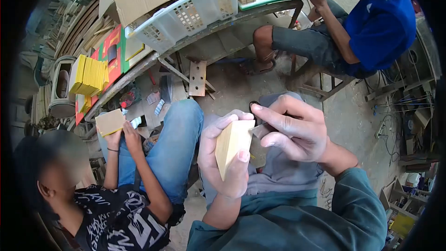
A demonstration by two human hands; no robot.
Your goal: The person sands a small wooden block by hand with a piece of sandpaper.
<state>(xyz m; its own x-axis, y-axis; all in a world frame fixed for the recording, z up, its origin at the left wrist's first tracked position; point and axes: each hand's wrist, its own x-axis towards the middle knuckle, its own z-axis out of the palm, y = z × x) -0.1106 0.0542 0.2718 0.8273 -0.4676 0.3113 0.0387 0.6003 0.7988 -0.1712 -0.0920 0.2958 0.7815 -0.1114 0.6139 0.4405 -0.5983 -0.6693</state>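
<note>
My left hand [227, 167] is wrapped round a pale wooden block [234, 144], holding it tilted above my lap, thumb pressed on its near face. Close to the block's right edge, my right hand [295, 128] pinches a small thin greyish piece [260, 131] that looks like folded sandpaper. It seems to touch the block's edge, though the fingers partly cover it. A dark scrap [253, 107] shows by the right index fingertip. Pale dust coats the fingers of both hands.
At left, a person in a printed shirt [125, 218] holds a flat wooden piece [110, 122]. Another person in blue [383, 23] sits at the bench. A white plastic crate [186, 16], a cardboard box [153, 0] and stacked yellow-edged pieces [88, 75] rest on the bench.
</note>
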